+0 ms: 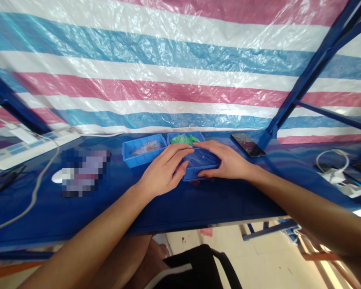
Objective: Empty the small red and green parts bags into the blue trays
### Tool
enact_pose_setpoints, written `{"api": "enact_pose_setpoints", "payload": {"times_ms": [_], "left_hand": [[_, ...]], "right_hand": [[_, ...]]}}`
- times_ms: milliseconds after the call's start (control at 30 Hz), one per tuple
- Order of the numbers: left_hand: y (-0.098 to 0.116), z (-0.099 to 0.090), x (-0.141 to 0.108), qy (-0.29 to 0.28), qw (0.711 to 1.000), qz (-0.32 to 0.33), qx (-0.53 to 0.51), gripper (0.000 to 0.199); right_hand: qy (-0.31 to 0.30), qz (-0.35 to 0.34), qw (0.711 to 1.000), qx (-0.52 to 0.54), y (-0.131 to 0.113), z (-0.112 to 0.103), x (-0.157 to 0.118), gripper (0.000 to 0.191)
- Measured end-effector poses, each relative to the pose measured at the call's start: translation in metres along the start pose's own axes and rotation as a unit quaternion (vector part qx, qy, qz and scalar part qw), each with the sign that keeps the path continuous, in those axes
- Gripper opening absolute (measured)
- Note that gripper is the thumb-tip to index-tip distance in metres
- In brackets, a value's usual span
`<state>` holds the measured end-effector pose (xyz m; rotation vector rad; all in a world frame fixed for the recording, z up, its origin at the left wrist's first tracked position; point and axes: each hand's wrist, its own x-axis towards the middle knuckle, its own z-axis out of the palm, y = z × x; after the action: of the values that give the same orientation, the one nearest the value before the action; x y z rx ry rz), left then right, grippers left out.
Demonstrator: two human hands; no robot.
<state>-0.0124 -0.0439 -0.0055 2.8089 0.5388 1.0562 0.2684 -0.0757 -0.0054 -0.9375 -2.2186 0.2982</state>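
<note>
A blue plastic bin lies in front of me near the middle of the table, with a grid-lined flat face showing. My left hand grips its left side, fingers over the far corner and thumb at the near side. On the right side, my right hand holds the same bin between thumb and fingers. Just behind it stands a second blue bin with green plastic inside, partly hidden by my hands. Left of that, a third blue bin contains clear plastic bags and small metal-coloured pieces.
On the blue table a dark phone lies to the right. Farther left are a white mouse, a blurred-out patch and a pale cable. White chargers and cables sit at the right end. Striped sheeting hangs behind.
</note>
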Motion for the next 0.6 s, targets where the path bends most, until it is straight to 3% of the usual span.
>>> {"api": "enact_pose_setpoints", "payload": {"times_ms": [100, 200, 267, 400, 500, 600], "left_hand": [[0.0, -0.003, -0.001, 0.058, 0.998, -0.03, -0.016, 0.054], [0.0, -0.005, -0.001, 0.125, 0.991, -0.036, -0.021, 0.06], [-0.001, -0.007, 0.0, 0.122, 0.992, -0.03, -0.01, 0.063], [0.0, -0.004, 0.001, -0.013, 1.0, 0.021, -0.006, 0.067], [0.001, 0.004, 0.002, -0.108, 0.993, 0.053, -0.009, 0.069], [-0.001, 0.011, 0.002, -0.151, 0.987, 0.051, -0.004, 0.069]], "right_hand": [[0.051, 0.033, 0.997, 0.057, -0.001, -0.002, 0.0, 0.093], [0.131, 0.069, 0.975, 0.169, 0.001, -0.005, 0.001, 0.092], [0.19, 0.11, 0.951, 0.219, 0.008, -0.008, 0.002, 0.09], [0.284, 0.212, 0.886, 0.3, 0.03, -0.013, 0.006, 0.069], [0.297, 0.252, 0.828, 0.403, 0.046, -0.019, 0.01, 0.061], [0.304, 0.273, 0.783, 0.469, 0.053, -0.027, 0.012, 0.058]]}}
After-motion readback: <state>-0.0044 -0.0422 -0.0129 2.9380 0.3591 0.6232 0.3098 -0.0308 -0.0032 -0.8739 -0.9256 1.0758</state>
